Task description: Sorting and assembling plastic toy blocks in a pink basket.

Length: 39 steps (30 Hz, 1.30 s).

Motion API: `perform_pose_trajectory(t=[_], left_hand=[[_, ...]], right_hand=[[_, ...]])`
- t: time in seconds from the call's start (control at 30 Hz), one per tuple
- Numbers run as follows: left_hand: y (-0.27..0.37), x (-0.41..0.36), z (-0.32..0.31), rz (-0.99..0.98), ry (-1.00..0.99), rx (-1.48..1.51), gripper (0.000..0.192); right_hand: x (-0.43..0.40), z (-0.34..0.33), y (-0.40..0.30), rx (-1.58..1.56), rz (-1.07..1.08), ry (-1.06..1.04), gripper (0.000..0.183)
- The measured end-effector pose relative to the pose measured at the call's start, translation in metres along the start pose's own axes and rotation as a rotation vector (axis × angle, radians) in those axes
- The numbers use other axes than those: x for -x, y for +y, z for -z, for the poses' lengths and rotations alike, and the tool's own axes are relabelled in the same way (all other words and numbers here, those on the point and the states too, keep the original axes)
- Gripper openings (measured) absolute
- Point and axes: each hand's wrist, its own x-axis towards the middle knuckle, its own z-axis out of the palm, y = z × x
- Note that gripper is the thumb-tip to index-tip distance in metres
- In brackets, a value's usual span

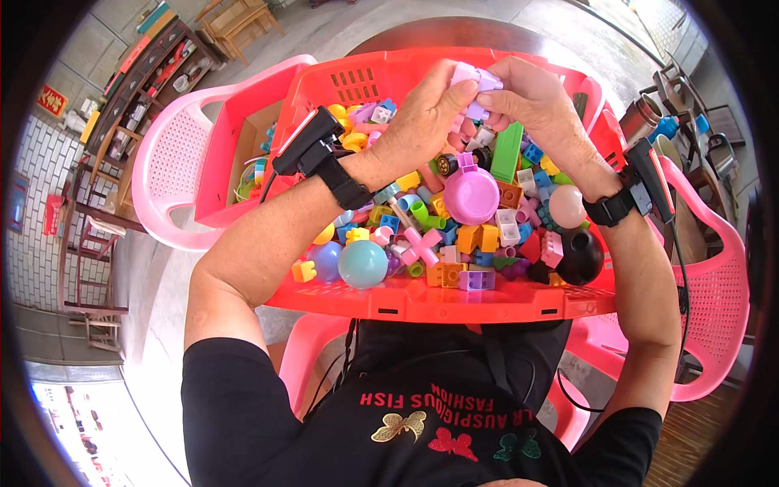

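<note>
Above the far part of a red plastic basket point(450, 310), my left hand point(429, 115) and my right hand point(529, 100) meet. Both grip light purple toy building blocks point(478, 91) between thumbs and fingers; how the pieces join is partly hidden by the fingers. Below them the basket holds a heap of mixed toys: a long green block point(506, 152), a round purple toy piece point(471, 196), a pink cross-shaped connector point(420, 245), a teal ball point(363, 264), a black ball point(580, 255) with a hole, and a pale pink ball point(567, 206).
Left of the basket, a red box point(213, 201) with a cardboard-coloured inside holds small toys, on a pink plastic chair point(176, 152). Another pink chair point(712, 292) stands at the right. Behind the basket is a dark round tabletop point(450, 33). Cables hang from both wrist devices.
</note>
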Motion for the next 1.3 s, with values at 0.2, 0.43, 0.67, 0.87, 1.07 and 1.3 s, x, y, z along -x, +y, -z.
perform_pose_trajectory(t=[0.2,0.43,0.67,0.87,1.07,1.3], left_hand=[[-0.002,-0.002,0.000,-0.031,0.014,-0.068,0.035],[-0.002,0.000,-0.006,-0.082,0.098,-0.041,0.033],[0.005,-0.001,-0.006,-0.118,0.141,-0.106,0.036],[0.003,-0.003,-0.006,-0.235,0.167,-0.221,0.033],[0.003,0.001,-0.006,-0.202,0.124,-0.151,0.034],[0.012,0.004,-0.004,-0.125,-0.051,-0.139,0.037]], right_hand=[[0.000,0.000,0.002,-0.022,-0.006,-0.005,0.019],[0.002,0.002,-0.008,-0.031,-0.043,-0.018,0.020],[0.002,0.001,-0.015,0.033,-0.019,0.013,0.020],[0.006,0.000,-0.025,-0.018,-0.046,0.015,0.020],[0.007,0.002,-0.027,-0.107,-0.043,-0.056,0.023],[0.007,0.010,-0.026,-0.074,-0.055,-0.100,0.023]])
